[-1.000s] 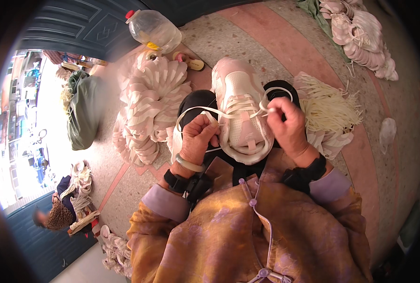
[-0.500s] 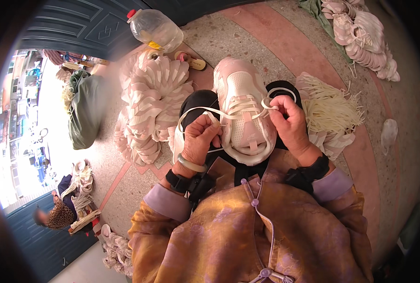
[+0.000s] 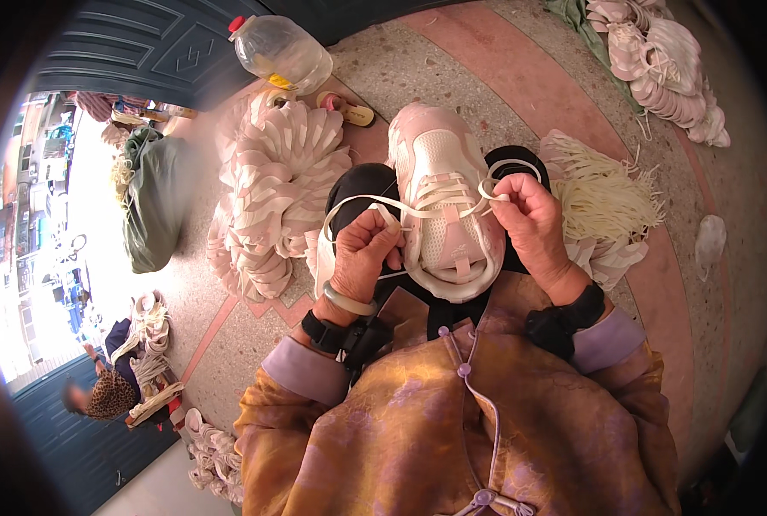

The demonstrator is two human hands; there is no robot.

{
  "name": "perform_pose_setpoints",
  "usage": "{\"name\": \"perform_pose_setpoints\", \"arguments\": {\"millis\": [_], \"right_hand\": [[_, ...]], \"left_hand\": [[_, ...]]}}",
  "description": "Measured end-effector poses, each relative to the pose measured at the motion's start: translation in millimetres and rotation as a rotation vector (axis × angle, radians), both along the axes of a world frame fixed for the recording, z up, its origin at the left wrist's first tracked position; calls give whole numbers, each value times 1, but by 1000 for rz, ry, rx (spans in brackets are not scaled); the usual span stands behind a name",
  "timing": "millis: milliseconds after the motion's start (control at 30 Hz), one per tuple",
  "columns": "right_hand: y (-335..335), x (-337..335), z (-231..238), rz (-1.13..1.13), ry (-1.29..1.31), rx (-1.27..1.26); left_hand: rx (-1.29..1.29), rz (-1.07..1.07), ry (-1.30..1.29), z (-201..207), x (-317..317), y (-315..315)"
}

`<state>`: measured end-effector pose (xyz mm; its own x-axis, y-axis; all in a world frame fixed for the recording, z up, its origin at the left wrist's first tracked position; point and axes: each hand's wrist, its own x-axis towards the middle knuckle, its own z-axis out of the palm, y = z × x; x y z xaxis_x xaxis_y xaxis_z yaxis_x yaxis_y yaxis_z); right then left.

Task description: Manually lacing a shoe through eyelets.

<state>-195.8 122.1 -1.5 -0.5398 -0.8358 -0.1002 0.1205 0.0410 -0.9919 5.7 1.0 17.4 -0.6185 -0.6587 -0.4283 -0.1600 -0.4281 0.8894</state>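
Observation:
A pale pink and white sneaker upper (image 3: pixel 439 150) rests on my lap between my dark-clad knees, its toe pointing away and its collar toward me. Flat cream shoelace (image 3: pixel 411 211) crosses its tongue in several rows. My left hand (image 3: pixel 366 251) is closed at the left of the collar, pinching a lace end, with a long loop of lace arching over it. On the other side, my right hand (image 3: pixel 528 217) pinches the lace between thumb and forefinger close to the eyelets. The lace tips are partly hidden by my fingers.
A large heap of pink uppers (image 3: pixel 284 185) lies at the left, near a clear jug with a red cap (image 3: pixel 282 53) and a sandal (image 3: pixel 346 109). A bundle of cream laces (image 3: pixel 603 202) sits at the right. More uppers (image 3: pixel 659 64) lie far right. Another person (image 3: pixel 112 391) sits at far left.
My hands hold nearly the same places, the right shifting only slightly at the lace. The other person's arm at far left has risen a little.

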Motion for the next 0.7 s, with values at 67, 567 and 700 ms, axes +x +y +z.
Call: {"name": "perform_pose_setpoints", "arguments": {"millis": [67,567,700], "right_hand": [[-1,0,2,-3,60,23],[-4,6,0,76,100,74],[4,2,-4,56,-43,126]], "left_hand": [[-8,-2,-7,-1,1,0],[-83,5,34,0,0,6],[-71,10,52,-2,0,6]]}}
